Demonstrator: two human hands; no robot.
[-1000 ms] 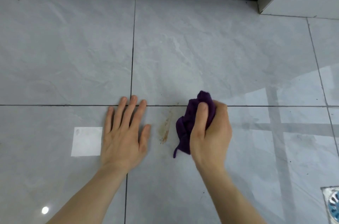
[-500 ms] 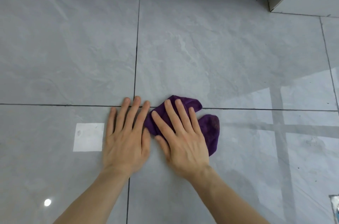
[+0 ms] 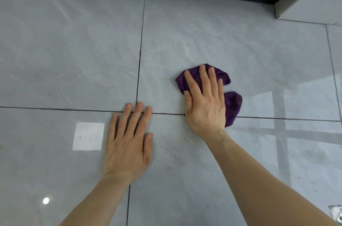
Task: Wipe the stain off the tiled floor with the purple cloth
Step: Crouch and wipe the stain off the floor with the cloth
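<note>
Since half a second ago, the right hand (image 3: 205,104) has pushed the purple cloth (image 3: 232,104) up and rightward, away from the left hand (image 3: 128,143), across the grey tiled floor (image 3: 74,50). Both hands lie flat, fingers spread; the cloth is pinned beneath the right fingers (image 3: 202,75), bulging past the little finger. No stain shows beside the left thumb.

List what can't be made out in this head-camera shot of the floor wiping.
- Floor under the purple cloth: hidden by the cloth and the flat right hand, so any stain left there is unseen.
- Floor under the left hand: covered by the palm, and the hand's edges are motion-blurred.
- Metal drain: cut off by the bottom right corner.
</note>
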